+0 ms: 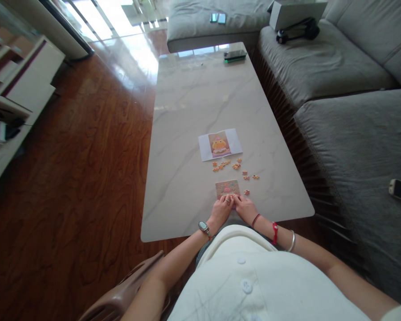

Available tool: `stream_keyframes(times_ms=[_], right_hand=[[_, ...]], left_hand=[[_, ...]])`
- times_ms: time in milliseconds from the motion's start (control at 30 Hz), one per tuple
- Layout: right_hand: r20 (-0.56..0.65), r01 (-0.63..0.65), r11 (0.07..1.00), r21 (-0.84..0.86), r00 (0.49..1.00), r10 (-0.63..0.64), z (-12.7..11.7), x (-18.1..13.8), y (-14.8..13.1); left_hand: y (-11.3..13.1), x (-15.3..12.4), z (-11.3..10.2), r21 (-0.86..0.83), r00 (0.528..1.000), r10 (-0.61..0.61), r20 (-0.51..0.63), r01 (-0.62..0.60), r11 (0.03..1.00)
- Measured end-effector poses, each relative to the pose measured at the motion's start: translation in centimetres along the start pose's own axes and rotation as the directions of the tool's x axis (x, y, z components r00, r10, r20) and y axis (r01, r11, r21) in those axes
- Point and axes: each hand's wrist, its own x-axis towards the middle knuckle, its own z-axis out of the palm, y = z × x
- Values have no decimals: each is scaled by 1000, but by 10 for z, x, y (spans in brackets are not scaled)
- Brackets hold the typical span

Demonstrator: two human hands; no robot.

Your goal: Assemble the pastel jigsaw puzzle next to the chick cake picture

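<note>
In the head view, the puzzle (227,187) is lying close to the middle of the table's (177,187) near edge. The left hand (221,209) and right hand (246,209) are meeting over its near side, fingers bending; whether either is grasping a piece, I cannot tell. Loose pieces (221,167) are lying between the puzzle and a printed sheet (219,145), others toward the right edge. A dark device (235,55) is resting near the far right corner.

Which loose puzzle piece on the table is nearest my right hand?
The lone piece just right of the puzzle; the others lie farther up, closer to the printed sheet.
</note>
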Motion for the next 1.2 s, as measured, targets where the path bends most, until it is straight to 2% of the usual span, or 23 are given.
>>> stream_keyframes(times_ms=[133,233,533,667,767,867,967,1033,1200], right_hand=[[30,-10,993,117,1000,7,-5,0,10],[5,-24,981,194,1000,23,-12,-2,22],[36,33,997,76,999,-36,-18,2,14],[-11,56,995,86,998,-56,-13,-6,20],[-3,57,984,167,998,-58,-14,-2,30],[-1,6,944,328,1000,-6,-20,10,48],[-119,-125,894,430,974,193,-23,16,70],[-163,-159,877,453,953,257,-23,14,81],[-89,-103,899,426,984,155,-14,5,79]], left_hand=[[-3,-4,4,-61,999,-3,-34,1,998],[-3,-6,5,-115,998,-30,-56,24,993],[4,3,-1,-145,994,-103,21,105,984],[1,-6,1,-164,994,-95,-47,86,983],[-5,-14,1,-192,993,-75,-88,57,980],[-9,-19,1,-197,995,-62,-81,45,979],[-7,-22,3,-162,994,-90,-63,79,984],[-3,-22,5,-137,993,-107,-57,99,986],[-1,-22,6,-137,993,-113,-34,107,985]])
